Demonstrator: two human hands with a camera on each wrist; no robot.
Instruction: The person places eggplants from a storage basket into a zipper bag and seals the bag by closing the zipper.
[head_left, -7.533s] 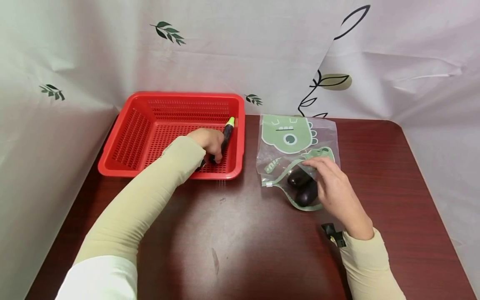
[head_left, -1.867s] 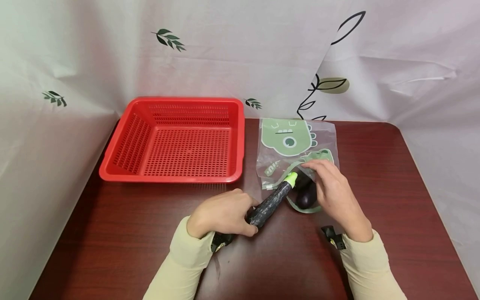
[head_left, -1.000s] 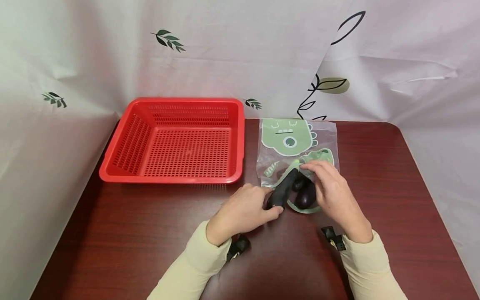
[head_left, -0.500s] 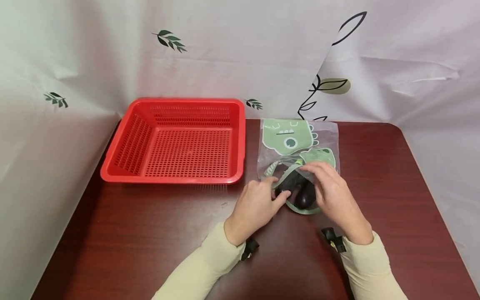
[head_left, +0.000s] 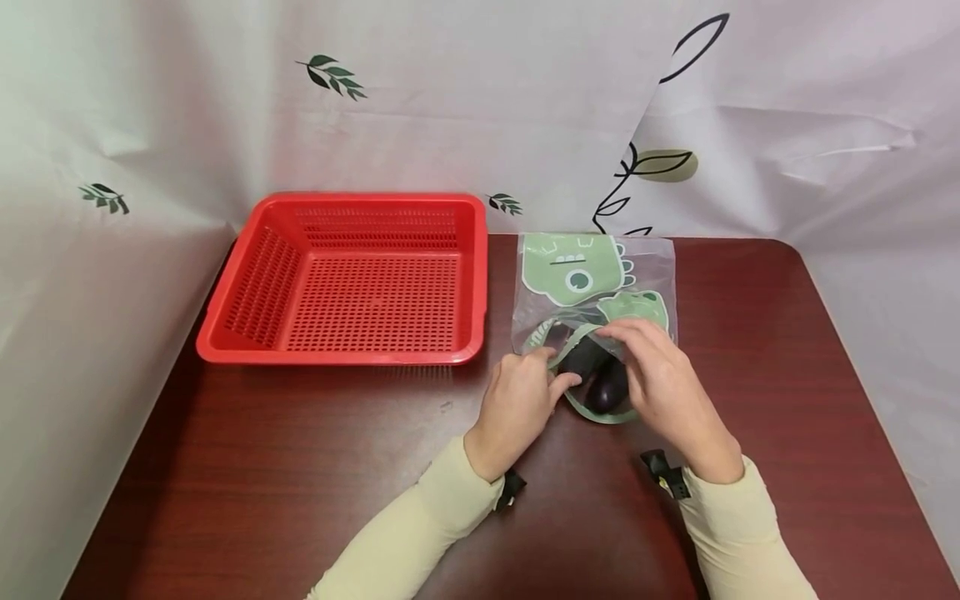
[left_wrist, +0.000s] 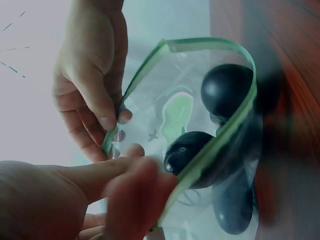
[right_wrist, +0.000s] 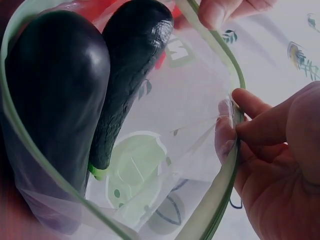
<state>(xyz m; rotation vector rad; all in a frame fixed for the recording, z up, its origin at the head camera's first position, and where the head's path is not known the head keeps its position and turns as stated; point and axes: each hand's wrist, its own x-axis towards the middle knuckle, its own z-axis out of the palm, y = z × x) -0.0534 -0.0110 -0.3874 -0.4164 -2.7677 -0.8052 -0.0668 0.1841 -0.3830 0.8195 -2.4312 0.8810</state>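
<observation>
A clear zip bag with green dinosaur print (head_left: 573, 279) lies on the table, its green-edged mouth held apart. Inside sit a glossy dark eggplant (head_left: 609, 390) and a dark zucchini (right_wrist: 131, 65) with a bright green end. The left wrist view shows further dark vegetables (left_wrist: 227, 90) through the plastic. My right hand (head_left: 667, 387) pinches the far rim between thumb and fingers. At the rim's left side is my left hand (head_left: 513, 408), index finger against the edge and thumb by the opening. Blur in the left wrist view hides whether those fingers pinch the rim.
A red slotted basket (head_left: 341, 358) stands at the left of the dark wooden table (head_left: 322, 442). White printed cloth (head_left: 420, 100) hangs behind and at both sides. Black straps with small devices (head_left: 667, 475) sit at the wrists.
My left hand has carried the zucchini from the red basket into the bag, green end first, and let go of it. My right hand has stayed at the bag's rim.
</observation>
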